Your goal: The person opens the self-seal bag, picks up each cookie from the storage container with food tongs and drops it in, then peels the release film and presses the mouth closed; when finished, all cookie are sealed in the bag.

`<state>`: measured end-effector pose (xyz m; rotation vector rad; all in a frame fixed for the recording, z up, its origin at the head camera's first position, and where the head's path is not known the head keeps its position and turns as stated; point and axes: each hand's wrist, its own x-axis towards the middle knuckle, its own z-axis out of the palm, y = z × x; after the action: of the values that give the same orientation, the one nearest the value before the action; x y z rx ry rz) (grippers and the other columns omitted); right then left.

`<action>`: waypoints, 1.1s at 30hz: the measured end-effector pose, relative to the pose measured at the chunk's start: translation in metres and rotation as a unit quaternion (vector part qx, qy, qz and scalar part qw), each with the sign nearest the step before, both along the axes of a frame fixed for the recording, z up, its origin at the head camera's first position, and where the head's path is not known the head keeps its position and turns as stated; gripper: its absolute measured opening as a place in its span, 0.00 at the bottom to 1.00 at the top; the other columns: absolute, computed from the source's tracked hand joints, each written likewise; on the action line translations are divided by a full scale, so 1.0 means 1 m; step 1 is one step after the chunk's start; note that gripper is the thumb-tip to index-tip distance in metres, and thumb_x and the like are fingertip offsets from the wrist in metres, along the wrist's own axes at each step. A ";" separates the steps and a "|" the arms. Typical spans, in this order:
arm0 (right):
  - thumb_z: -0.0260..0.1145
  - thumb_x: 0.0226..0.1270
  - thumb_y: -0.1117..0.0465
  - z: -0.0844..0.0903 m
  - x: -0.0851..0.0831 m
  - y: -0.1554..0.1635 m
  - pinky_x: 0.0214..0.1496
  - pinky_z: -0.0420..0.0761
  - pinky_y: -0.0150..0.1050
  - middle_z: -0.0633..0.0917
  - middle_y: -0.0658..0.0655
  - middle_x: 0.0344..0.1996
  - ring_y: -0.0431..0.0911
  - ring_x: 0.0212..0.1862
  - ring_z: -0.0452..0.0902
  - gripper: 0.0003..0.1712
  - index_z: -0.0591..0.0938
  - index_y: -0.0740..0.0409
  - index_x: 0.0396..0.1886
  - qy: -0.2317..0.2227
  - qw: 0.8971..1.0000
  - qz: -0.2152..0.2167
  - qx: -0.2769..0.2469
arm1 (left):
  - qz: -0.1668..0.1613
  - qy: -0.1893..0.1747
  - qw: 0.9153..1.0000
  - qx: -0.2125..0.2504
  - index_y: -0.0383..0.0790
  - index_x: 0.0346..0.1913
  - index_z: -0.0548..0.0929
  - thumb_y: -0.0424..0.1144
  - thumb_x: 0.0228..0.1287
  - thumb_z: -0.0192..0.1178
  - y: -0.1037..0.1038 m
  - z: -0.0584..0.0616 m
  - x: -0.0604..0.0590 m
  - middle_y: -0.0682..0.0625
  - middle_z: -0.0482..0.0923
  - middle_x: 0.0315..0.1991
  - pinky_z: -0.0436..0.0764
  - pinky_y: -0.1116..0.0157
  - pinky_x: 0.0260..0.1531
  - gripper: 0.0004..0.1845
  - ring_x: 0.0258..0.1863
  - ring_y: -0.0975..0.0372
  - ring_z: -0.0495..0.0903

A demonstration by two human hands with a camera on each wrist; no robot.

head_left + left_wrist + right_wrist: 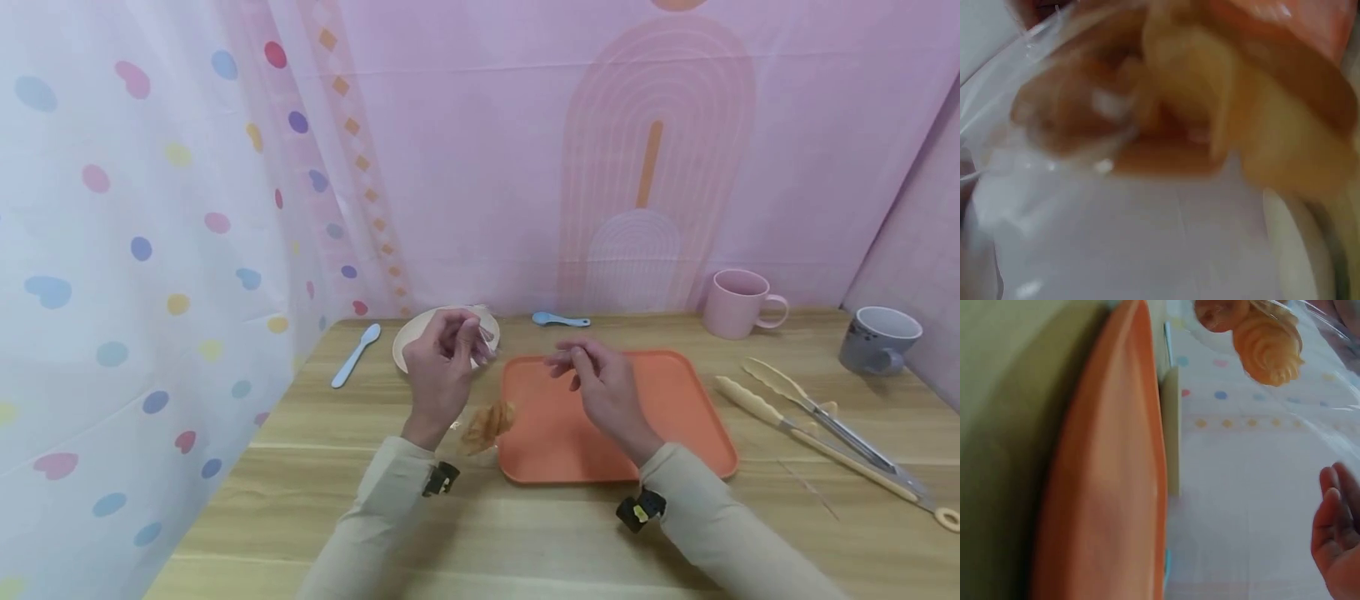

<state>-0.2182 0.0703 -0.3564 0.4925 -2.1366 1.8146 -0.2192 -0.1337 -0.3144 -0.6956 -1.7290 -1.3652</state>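
My left hand (442, 367) is raised with curled fingers, gripping a clear plastic bag (997, 125) that holds several pastries. The golden-brown pastries (487, 427) hang below and to the right of this hand, beside the left edge of the orange tray (675, 400). In the left wrist view they are blurred and close. The right wrist view shows a ridged, shell-like pastry (1269, 347) inside the bag. Over the tray, my right hand (607, 396) is held up with fingers loosely bent and thumb near them; I see nothing in its grasp.
A cream plate (402, 350) stands behind the left hand, with a pale blue spoon (356, 357) to its left. Another small blue spoon (561, 320) lies at the back. On the right are a pink mug (731, 307), a grey mug (870, 346) and beige-tipped tongs (750, 402).
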 end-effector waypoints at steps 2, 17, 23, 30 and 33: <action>0.45 0.78 0.70 -0.003 0.002 -0.002 0.34 0.84 0.35 0.89 0.67 0.44 0.45 0.38 0.86 0.17 0.80 0.67 0.54 -0.023 0.999 0.020 -0.010 | 0.016 0.012 1.000 -0.007 0.23 0.36 0.78 0.26 0.70 0.58 -0.001 0.003 0.000 0.36 0.83 0.21 0.79 0.74 0.17 0.05 0.16 0.71 0.79; 0.60 0.75 0.65 0.000 -0.008 -0.011 0.40 0.84 0.37 0.85 0.66 0.39 0.43 0.39 0.80 0.08 0.82 0.67 0.43 -0.054 0.998 0.040 0.013 | -0.011 -0.008 1.000 -0.016 0.21 0.39 0.78 0.24 0.69 0.58 -0.003 0.005 0.002 0.34 0.84 0.24 0.83 0.72 0.21 0.05 0.19 0.70 0.83; 0.55 0.78 0.64 -0.001 -0.009 -0.006 0.41 0.84 0.38 0.85 0.66 0.37 0.42 0.38 0.80 0.12 0.83 0.67 0.41 -0.050 0.998 0.023 0.023 | -0.048 -0.011 0.999 -0.020 0.18 0.40 0.78 0.20 0.63 0.61 -0.018 0.001 0.000 0.29 0.84 0.26 0.86 0.70 0.23 0.05 0.23 0.70 0.87; 0.57 0.78 0.64 0.012 -0.008 0.010 0.41 0.83 0.35 0.87 0.66 0.40 0.36 0.37 0.79 0.12 0.84 0.66 0.41 0.026 0.999 0.026 0.032 | -0.110 -0.071 0.991 0.002 0.16 0.39 0.82 0.16 0.59 0.62 -0.031 -0.006 -0.003 0.22 0.82 0.29 0.88 0.65 0.28 0.05 0.26 0.71 0.88; 0.58 0.77 0.64 0.015 -0.008 0.017 0.37 0.82 0.33 0.87 0.65 0.36 0.37 0.35 0.80 0.11 0.85 0.65 0.40 0.056 0.997 0.050 0.036 | -0.126 -0.096 0.987 0.002 0.15 0.40 0.82 0.19 0.62 0.61 -0.034 -0.007 -0.003 0.22 0.82 0.32 0.89 0.63 0.30 0.06 0.28 0.68 0.89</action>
<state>-0.2266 0.0870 -0.3409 0.7133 -2.1432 1.7224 -0.2223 -0.1681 -0.3217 -0.8249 -1.8337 -1.6546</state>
